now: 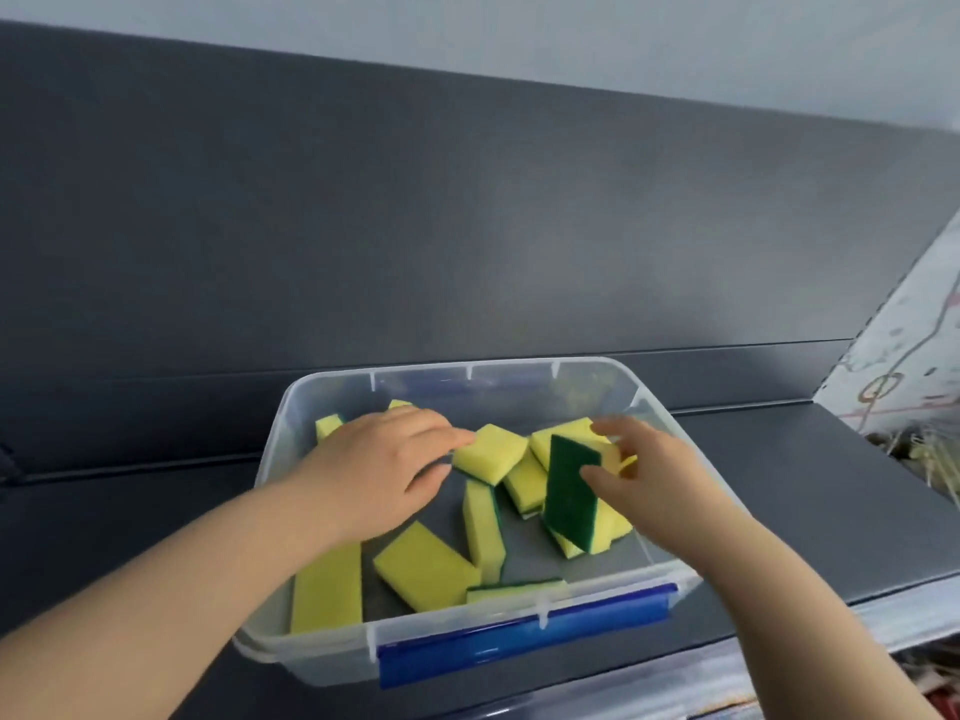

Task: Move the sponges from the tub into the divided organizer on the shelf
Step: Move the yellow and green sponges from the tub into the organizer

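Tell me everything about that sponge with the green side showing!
The green-faced sponge is a block of yellow foam with a dark green scrubby layer on one broad face. It stands tilted on edge, green side facing the camera, in the right part of the clear tub. Its lower end rests among other yellow sponges. The right hand pinches its upper end, with the thumb on the green face and the fingers behind the top.

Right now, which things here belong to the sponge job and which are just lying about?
Job: clear tub, loose sponges, green-faced sponge pinched by right hand, left hand touching yellow sponge.
Lying about: scribbled white sheet, straw-like clutter.
Organizer not visible.
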{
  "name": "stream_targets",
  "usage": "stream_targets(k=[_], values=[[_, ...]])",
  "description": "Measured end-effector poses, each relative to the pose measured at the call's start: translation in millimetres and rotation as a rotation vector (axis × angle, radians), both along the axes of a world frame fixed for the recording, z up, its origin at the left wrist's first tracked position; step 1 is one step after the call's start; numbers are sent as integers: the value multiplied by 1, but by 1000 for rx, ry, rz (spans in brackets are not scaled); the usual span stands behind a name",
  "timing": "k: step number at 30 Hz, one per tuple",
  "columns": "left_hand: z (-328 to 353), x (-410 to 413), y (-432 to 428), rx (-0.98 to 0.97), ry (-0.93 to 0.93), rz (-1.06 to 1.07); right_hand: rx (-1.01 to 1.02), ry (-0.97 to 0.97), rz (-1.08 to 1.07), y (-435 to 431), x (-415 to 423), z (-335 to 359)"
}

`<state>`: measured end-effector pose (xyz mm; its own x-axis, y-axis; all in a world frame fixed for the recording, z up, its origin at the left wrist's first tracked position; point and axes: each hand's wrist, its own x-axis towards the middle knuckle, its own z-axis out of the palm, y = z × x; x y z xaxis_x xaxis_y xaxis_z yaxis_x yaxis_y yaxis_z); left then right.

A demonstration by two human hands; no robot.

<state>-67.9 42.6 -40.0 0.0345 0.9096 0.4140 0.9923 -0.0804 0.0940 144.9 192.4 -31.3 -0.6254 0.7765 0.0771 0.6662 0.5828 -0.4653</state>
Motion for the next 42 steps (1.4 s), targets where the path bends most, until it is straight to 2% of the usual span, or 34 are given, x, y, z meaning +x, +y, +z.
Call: stream_targets(k=[5,10,13,18,21,27,31,37,40,42], values=[[-24,-19,74,-486,333,42,-17,212,-100,-14,10,-13],[-44,-14,106,-620,423,1,-137,368,-151,-22,-1,-30],[-41,-19,108,-582,394,28,-213,392,-136,-20,-6,-32],[-10,-24,75,-403,72,68,-224,416,-59,-13,-11,-27],[8,-17,44,-285,-4,109,-234,448,-37,-8,-16,-25],[15,21,22,-208,-217,125,-378,548,96,-7,-19,-25],[13,54,24,-71,-331,158,-393,588,131,-2,-10,-24],[10,97,40,34,-695,266,-351,619,270,13,15,-21],[9,109,43,186,-657,396,-270,547,337,23,28,-28],[8,114,39,199,-628,478,-210,493,342,30,34,-32]])
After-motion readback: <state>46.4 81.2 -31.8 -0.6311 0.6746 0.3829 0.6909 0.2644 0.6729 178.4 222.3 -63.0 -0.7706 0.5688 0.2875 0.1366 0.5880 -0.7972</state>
